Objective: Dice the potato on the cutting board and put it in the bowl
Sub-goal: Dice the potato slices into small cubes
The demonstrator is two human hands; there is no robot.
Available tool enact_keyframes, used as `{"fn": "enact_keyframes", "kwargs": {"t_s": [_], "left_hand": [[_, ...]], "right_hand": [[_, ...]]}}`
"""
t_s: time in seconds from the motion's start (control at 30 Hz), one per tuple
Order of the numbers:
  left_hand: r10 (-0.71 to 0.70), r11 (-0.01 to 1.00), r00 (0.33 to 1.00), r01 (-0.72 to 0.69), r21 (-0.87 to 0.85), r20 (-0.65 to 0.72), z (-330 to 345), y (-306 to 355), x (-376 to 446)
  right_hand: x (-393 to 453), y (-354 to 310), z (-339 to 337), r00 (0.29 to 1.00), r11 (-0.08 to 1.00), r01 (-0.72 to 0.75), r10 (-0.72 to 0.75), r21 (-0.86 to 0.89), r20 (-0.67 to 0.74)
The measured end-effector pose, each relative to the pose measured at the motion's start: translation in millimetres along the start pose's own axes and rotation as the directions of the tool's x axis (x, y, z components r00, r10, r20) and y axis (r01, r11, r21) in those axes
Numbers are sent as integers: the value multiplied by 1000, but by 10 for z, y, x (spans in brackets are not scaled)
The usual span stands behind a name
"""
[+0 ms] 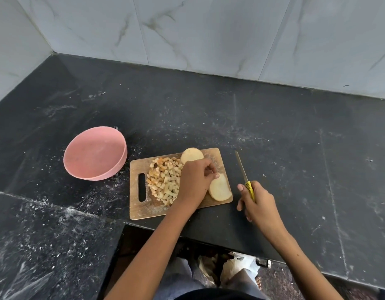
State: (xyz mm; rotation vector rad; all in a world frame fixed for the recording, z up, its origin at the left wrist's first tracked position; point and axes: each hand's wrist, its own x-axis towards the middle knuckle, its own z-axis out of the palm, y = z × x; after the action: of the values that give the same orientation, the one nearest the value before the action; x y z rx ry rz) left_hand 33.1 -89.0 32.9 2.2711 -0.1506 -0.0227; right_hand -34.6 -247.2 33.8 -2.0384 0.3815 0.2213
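Observation:
A wooden cutting board (144, 210) lies on the black counter. A heap of diced potato (163, 179) covers its left half. One round potato slice (191, 155) sits at the far edge, another (220, 188) at the right edge. My left hand (194, 184) hovers over the board with curled fingers, and its thumb and fingertips touch the top of the right slice. My right hand (254, 202) grips the yellow handle of a knife (241, 167), right of the board, blade pointing away. The pink bowl (120, 161) stands left of the board, tilted and empty.
The black counter (274, 131) runs to a marble-tiled wall (209, 35) behind. A lower counter section (46, 245) lies at the front left. The counter's front edge passes just below the board; legs and floor litter show beneath.

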Motion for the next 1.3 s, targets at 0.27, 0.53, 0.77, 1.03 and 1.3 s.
{"fn": "enact_keyframes", "kwargs": {"t_s": [0.27,0.53,0.77,1.03,1.3], "left_hand": [[228,828,950,-304,471,212,64,-136,-230],[210,844,972,-235,482,105,101,-164,-304],[197,822,975,-222,524,105,99,-170,-294],[198,800,977,-211,562,84,145,-183,-351],[209,794,976,-207,571,64,179,-201,-360]], "right_hand": [[-67,15,27,996,960,81,-70,-268,50],[-99,1,100,991,911,60,-6,-409,133],[-101,-83,185,985,797,74,35,-599,169],[-141,-136,227,980,755,49,91,-654,179],[-112,-228,264,978,737,5,137,-676,158]]}}
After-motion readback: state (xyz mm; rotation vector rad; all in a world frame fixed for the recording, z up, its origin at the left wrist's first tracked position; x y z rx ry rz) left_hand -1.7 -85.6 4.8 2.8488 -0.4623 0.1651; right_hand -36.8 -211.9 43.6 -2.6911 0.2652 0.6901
